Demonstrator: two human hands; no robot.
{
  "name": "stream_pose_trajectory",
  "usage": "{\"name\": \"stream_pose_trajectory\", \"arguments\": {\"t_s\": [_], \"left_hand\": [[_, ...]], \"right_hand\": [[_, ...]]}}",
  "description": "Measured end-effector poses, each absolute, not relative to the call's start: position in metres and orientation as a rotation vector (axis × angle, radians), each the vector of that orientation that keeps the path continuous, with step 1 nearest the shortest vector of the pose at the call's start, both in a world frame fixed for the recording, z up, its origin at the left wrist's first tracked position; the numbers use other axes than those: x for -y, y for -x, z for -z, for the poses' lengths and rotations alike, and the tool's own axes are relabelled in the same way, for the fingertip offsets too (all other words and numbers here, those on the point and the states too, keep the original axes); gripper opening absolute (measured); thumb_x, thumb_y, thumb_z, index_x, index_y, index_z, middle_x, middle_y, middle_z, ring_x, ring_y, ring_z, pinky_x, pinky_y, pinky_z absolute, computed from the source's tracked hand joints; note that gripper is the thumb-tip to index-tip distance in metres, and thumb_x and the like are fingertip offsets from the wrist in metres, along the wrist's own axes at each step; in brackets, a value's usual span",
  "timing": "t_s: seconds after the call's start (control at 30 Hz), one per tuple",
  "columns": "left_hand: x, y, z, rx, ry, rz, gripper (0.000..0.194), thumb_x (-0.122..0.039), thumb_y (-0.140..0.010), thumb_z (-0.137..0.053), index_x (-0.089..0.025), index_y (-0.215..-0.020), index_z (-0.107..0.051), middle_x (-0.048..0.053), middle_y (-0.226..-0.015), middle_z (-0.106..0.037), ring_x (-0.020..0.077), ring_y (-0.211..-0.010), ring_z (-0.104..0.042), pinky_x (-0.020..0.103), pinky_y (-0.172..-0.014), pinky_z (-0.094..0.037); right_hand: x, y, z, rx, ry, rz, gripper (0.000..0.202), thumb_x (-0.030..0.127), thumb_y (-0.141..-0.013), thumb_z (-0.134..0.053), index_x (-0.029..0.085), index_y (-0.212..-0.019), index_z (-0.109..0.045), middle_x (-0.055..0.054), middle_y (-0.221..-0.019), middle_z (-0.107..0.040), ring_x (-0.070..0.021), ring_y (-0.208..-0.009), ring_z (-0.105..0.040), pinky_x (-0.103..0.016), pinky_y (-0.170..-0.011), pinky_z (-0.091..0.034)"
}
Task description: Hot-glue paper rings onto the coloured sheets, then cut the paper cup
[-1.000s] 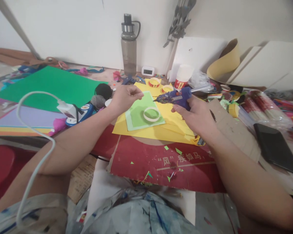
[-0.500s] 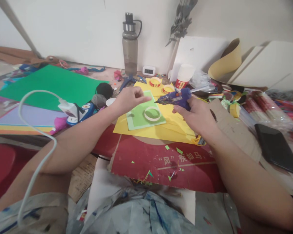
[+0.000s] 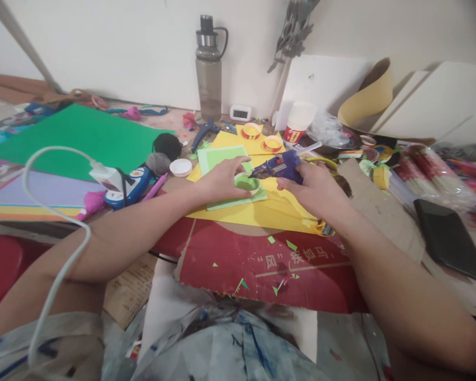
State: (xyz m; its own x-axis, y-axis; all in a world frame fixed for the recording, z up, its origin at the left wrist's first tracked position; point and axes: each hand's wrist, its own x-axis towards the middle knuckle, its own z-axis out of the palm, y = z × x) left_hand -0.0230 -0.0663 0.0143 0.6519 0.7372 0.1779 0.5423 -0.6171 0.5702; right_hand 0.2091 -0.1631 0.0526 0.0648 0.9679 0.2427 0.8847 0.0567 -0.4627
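My right hand [image 3: 319, 188] is wrapped round the handle of a blue hot glue gun [image 3: 280, 165], a clear glue stick poking from its back end. The gun's nozzle points left, over a pale paper ring [image 3: 249, 191]. My left hand [image 3: 224, 180] grips the left side of this ring, its fingers bent around the rim. Below the ring lies a light green sheet [image 3: 218, 156], partly hidden by my left hand. A larger yellow sheet [image 3: 289, 214] lies beneath the green one.
Two red-and-yellow rings [image 3: 272, 143] stand at the back, near a paper cup [image 3: 297, 124] and a bottle [image 3: 209, 79]. A white lid [image 3: 180, 168] and black yarn ball [image 3: 166, 144] lie left. A phone [image 3: 452, 239] lies right. Green scraps dot the red cardboard [image 3: 230, 270].
My left hand has come down to the paper ring and taken hold of its left side. The glue gun has shifted slightly left and down, its nozzle now at the ring.
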Motion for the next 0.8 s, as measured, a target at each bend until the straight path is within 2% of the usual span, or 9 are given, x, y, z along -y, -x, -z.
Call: {"name": "stream_pose_trajectory", "arguments": {"t_s": [0.17, 0.33, 0.47, 0.6, 0.8], "left_hand": [[0.0683, 0.0263, -0.0196, -0.978, -2.383, -0.527, 0.092, -0.039, -0.073, -0.077, -0.017, -0.158, -0.05, 0.017, -0.139, -0.069, 0.0325, -0.125, -0.067, 0.045, -0.111, -0.05], [0.0659, 0.0269, -0.0166, -0.977, -2.413, -0.482, 0.101, -0.047, -0.071, -0.083, -0.018, -0.161, -0.047, 0.02, -0.15, -0.064, 0.0367, -0.137, -0.06, 0.049, -0.118, -0.045], [0.0638, 0.0263, -0.0151, -0.99, -2.365, -0.498, 0.094, -0.049, -0.075, -0.081, -0.02, -0.159, -0.048, 0.018, -0.143, -0.069, 0.0362, -0.133, -0.064, 0.05, -0.114, -0.047], [0.0632, 0.0265, -0.0159, -1.004, -2.346, -0.501, 0.097, -0.048, -0.073, -0.082, -0.017, -0.158, -0.048, 0.018, -0.139, -0.071, 0.0353, -0.13, -0.066, 0.048, -0.113, -0.048], [0.0618, 0.0268, -0.0152, -0.984, -2.34, -0.53, 0.093, -0.047, -0.072, -0.084, -0.02, -0.154, -0.051, 0.015, -0.136, -0.072, 0.0329, -0.126, -0.068, 0.045, -0.11, -0.05]], "right_hand": [[0.1637, -0.2086, -0.053, 1.846, 1.849, -0.203, 0.016, 0.037, -0.089, -0.071, 0.02, -0.089, -0.07, -0.012, -0.091, -0.078, -0.0293, -0.082, -0.069, -0.039, -0.074, -0.049], [0.1633, -0.2083, -0.0519, 1.845, 1.813, -0.203, 0.016, 0.036, -0.088, -0.071, 0.02, -0.09, -0.071, -0.011, -0.09, -0.078, -0.0292, -0.082, -0.069, -0.039, -0.074, -0.05], [0.163, -0.2086, -0.0517, 1.842, 1.816, -0.203, 0.015, 0.036, -0.088, -0.071, 0.021, -0.091, -0.072, -0.011, -0.091, -0.078, -0.0299, -0.083, -0.069, -0.04, -0.075, -0.051], [0.1632, -0.2085, -0.0519, 1.842, 1.829, -0.214, 0.016, 0.036, -0.089, -0.07, 0.02, -0.093, -0.072, -0.012, -0.093, -0.078, -0.0304, -0.084, -0.07, -0.04, -0.075, -0.051], [0.163, -0.2068, -0.0504, 1.858, 1.836, -0.224, 0.019, 0.037, -0.09, -0.069, 0.019, -0.096, -0.073, -0.013, -0.093, -0.078, -0.0304, -0.084, -0.07, -0.042, -0.077, -0.052]]}}
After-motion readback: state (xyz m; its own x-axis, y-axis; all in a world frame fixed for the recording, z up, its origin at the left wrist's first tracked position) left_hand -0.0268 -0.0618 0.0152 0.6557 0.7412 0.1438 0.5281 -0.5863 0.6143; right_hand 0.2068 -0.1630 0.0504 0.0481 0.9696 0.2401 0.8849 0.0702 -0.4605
